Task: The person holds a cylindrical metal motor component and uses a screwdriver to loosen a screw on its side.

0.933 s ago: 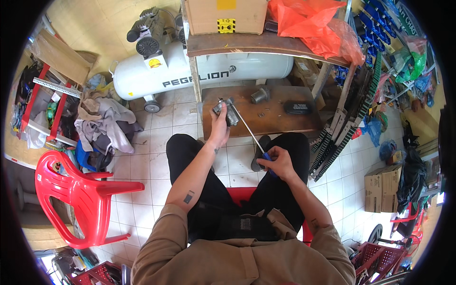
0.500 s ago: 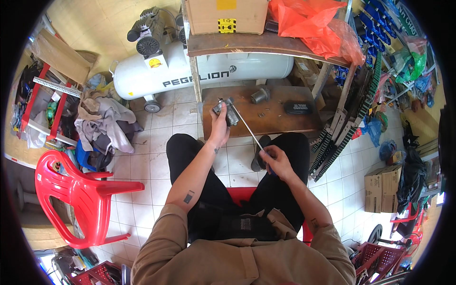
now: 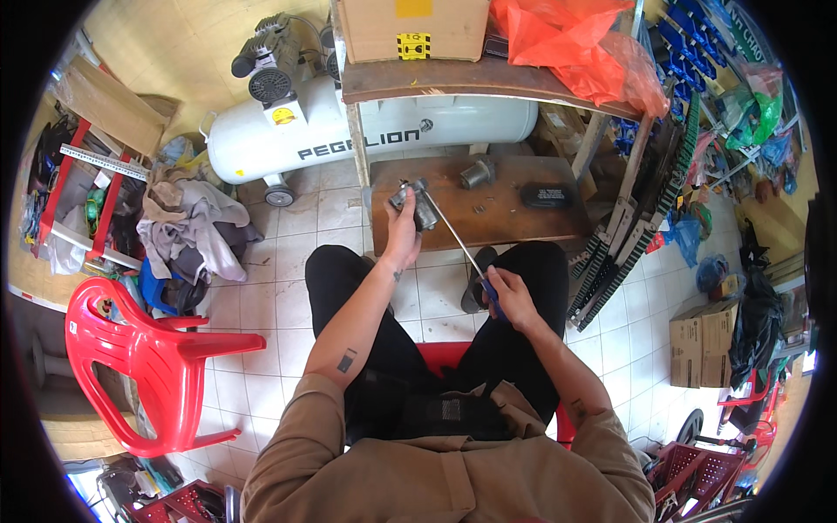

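My left hand (image 3: 401, 235) grips a dull grey metal housing (image 3: 421, 211) over the front of the low wooden board. My right hand (image 3: 510, 301) is closed round the blue handle of a long screwdriver (image 3: 455, 234), whose shaft reaches up and left to the upper part of the housing; the exact contact at its tip is too small to make out. On the brown board (image 3: 529, 231) lie a grey cylindrical metal part (image 3: 477, 174), some small bits (image 3: 479, 209) and a black oblong case (image 3: 545, 196).
A white compressor (image 3: 253, 139) stands behind a shelf (image 3: 436, 76) bearing a cardboard box (image 3: 366, 26) and orange bags (image 3: 558, 35). At left are a red chair (image 3: 131, 331) and piled cloths (image 3: 192, 222); at right, dark leaning rails (image 3: 628, 244) and cartons (image 3: 702, 349). My knees flank my hands.
My right hand's fingers have shifted slightly up and round the screwdriver's handle. My left hand and the housing stay in about the same place.
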The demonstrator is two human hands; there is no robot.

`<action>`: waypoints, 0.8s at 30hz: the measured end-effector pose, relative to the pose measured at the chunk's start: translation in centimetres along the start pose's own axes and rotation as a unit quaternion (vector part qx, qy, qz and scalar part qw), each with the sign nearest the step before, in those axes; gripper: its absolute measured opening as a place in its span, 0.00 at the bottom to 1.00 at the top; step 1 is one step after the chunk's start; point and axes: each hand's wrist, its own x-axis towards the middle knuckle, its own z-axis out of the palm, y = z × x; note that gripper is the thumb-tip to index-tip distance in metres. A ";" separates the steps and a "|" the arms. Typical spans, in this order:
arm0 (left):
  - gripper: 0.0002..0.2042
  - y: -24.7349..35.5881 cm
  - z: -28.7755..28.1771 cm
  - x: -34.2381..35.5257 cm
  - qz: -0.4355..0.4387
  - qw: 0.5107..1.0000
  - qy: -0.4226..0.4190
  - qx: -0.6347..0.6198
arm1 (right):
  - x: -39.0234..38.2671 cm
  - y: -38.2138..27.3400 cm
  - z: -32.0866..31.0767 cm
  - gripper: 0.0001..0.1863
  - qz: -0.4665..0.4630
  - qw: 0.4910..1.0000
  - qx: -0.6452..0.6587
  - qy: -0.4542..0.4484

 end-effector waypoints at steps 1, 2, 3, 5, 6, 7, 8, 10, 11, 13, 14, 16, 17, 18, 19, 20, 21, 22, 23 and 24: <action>0.23 -0.1 -0.1 0.0 0.000 1.000 -0.001 0.001 | -0.3 -0.7 0.3 0.20 -0.004 1.000 0.017 0.020; 0.23 -0.1 0.1 0.0 0.000 1.000 -0.003 0.002 | -0.5 -0.6 0.2 0.19 -0.028 0.999 -0.030 0.031; 0.24 0.0 0.2 0.0 0.000 1.000 -0.005 0.003 | -0.7 -0.4 0.1 0.19 -0.053 0.995 -0.078 0.042; 0.24 0.1 0.3 -0.1 -0.001 1.000 -0.004 0.004 | -0.7 -0.1 -0.1 0.18 -0.071 0.990 -0.112 0.043; 0.24 0.2 0.3 -0.1 -0.001 1.000 -0.003 0.004 | -0.5 0.1 -0.2 0.17 -0.065 0.992 -0.098 0.032; 0.24 0.2 0.4 -0.2 -0.002 1.000 -0.005 0.001 | -0.3 0.4 -0.3 0.17 -0.060 0.994 -0.085 0.021; 0.24 0.2 0.4 -0.2 -0.002 1.000 -0.007 -0.001 | -0.1 0.9 -0.3 0.17 -0.059 0.996 -0.058 0.013; 0.24 0.3 0.4 -0.2 -0.003 1.000 -0.003 0.000 | 0.3 1.9 -0.2 0.18 -0.058 0.998 -0.003 -0.004; 0.24 0.4 0.4 -0.2 -0.004 1.000 0.001 0.002 | 0.5 2.2 -0.2 0.19 -0.055 0.998 -0.024 -0.006; 0.24 0.5 0.5 -0.3 0.000 1.000 0.002 0.006 | 0.9 2.4 -0.5 0.21 -0.050 0.997 -0.066 -0.009; 0.24 0.4 0.5 -0.3 0.004 1.000 -0.001 0.007 | 0.9 2.3 -0.6 0.21 -0.029 0.998 -0.062 -0.013; 0.23 0.2 0.5 -0.3 0.006 1.000 -0.001 0.010 | 0.7 1.8 -0.7 0.23 0.012 0.998 -0.055 -0.020; 0.23 0.0 0.3 -0.2 0.003 1.000 0.003 0.010 | 0.4 1.0 -0.5 0.22 0.016 0.999 -0.038 -0.011; 0.23 -0.1 0.4 -0.2 0.000 1.000 0.006 0.011 | -0.1 0.0 -0.2 0.22 0.020 1.000 -0.020 -0.001; 0.23 -0.2 0.4 -0.2 -0.001 1.000 0.007 0.012 | -0.4 -0.7 0.0 0.21 0.023 1.000 -0.003 0.008; 0.23 -0.2 0.5 -0.2 -0.001 1.000 0.007 0.012 | -0.7 -1.0 0.1 0.20 0.001 0.999 -0.046 0.020; 0.23 -0.2 0.5 -0.2 -0.001 1.000 0.007 0.013 | -1.0 -1.3 0.1 0.19 -0.021 0.995 -0.089 0.030; 0.23 -0.1 0.6 -0.3 0.000 1.000 0.006 0.012 | -1.2 -1.3 0.1 0.19 -0.044 0.990 -0.131 0.041; 0.23 -0.1 0.4 -0.2 0.003 1.000 0.004 0.011 | -1.1 -1.1 -0.1 0.18 -0.036 0.992 -0.120 0.025; 0.23 -0.1 0.3 -0.1 0.006 1.000 0.003 0.010 | -0.8 -0.6 -0.5 0.17 -0.029 0.994 -0.109 0.009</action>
